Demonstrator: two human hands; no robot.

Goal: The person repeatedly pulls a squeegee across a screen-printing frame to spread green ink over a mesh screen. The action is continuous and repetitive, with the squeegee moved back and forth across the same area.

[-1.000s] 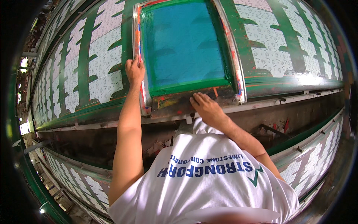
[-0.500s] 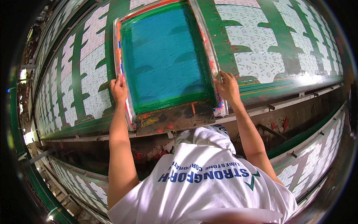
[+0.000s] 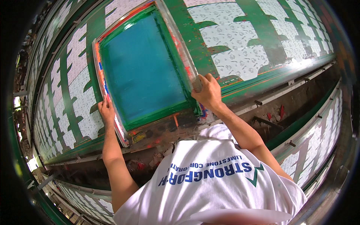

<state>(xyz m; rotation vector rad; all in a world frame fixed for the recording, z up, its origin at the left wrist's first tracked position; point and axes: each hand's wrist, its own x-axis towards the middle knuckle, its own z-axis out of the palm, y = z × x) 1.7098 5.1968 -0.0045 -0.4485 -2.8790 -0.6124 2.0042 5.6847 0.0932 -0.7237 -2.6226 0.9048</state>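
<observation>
Between my hands is a screen printing frame [image 3: 144,71] with blue mesh, a green border and pale side rails smeared with red, orange and blue. My left hand [image 3: 107,109] is closed on its left rail, low down. On the opposite rail, my right hand [image 3: 208,90] is wrapped around the edge, knuckles up. A dark, paint-stained strip [image 3: 165,127] runs along the frame's near end. The mesh looks evenly blue, with no pattern showing through it. White printed fabric pieces [image 3: 240,62] lie on the green table on both sides of the frame.
The long green table [image 3: 275,52] carries rows of printed pieces. A metal rail with short pegs [image 3: 258,102] follows its near edge. Beyond a dark gap with red scraps [image 3: 281,112], a second table with printed pieces [image 3: 315,138] runs behind me.
Both hands have shifted the frame leftward, and it now sits more slanted. The fabric pattern that showed through the mesh is no longer visible there.
</observation>
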